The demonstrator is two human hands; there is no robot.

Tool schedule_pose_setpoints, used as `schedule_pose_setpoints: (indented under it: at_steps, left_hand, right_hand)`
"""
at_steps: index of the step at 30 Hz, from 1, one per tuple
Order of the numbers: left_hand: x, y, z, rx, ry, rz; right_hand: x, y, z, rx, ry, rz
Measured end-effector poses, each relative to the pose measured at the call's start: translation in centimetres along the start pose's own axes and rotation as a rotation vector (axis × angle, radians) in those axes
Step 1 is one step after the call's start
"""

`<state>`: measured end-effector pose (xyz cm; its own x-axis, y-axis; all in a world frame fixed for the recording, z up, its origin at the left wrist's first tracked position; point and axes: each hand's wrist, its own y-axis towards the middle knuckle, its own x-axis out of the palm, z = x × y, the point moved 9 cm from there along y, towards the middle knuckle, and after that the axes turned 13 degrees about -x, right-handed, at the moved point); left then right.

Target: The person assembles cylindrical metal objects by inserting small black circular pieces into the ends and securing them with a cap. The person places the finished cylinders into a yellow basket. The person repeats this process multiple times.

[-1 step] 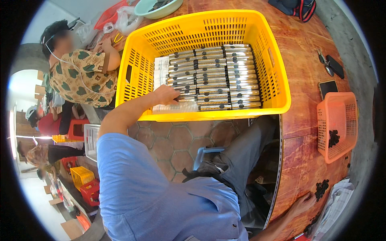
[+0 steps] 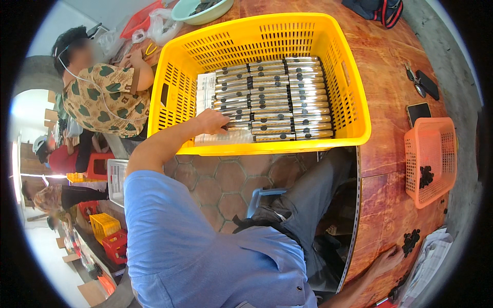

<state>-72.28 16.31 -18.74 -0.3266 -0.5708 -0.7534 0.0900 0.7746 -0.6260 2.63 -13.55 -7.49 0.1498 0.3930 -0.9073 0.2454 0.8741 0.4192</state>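
Note:
A large yellow plastic basket [image 2: 354, 92] stands on the wooden table [image 2: 390, 72]. It holds neat rows of shiny silver bars with black dots [image 2: 280, 95] and a clear packet [image 2: 221, 137] along its near wall. My left hand [image 2: 212, 121] reaches into the basket's near-left corner, with its fingertips on the end of a silver bar. Whether it grips the bar is not visible. My right hand [image 2: 384, 259] lies flat on the table at the lower right, fingers apart, beside a small heap of black pieces [image 2: 411, 240].
An orange basket [image 2: 436, 136] with several black pieces stands at the right, beyond it a phone [image 2: 418, 112] and keys [image 2: 413, 79]. A person in a patterned shirt [image 2: 105, 97] works at the left. A green bowl [image 2: 203, 9] sits at the far edge. Crates stand on the floor at the left.

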Motion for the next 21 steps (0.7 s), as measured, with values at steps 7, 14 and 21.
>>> schedule_pose_setpoints:
  at_steps: [7, 14, 21]
  left_hand:
    - [-3.4, -0.1, -3.0, -0.123, -0.076, 0.235]
    - [-13.8, -5.0, -8.9, -0.304, -0.589, 0.816]
    - [-24.0, -12.0, 4.6, 0.111, -0.790, 1.206]
  right_hand:
    - [0.1, -0.2, 0.5, 0.011, 0.008, -0.038]
    - [-0.5, 0.1, -0.9, 0.010, 0.091, 0.017]
    - [-0.8, -1.1, -0.7, 0.117, 0.041, 0.088]
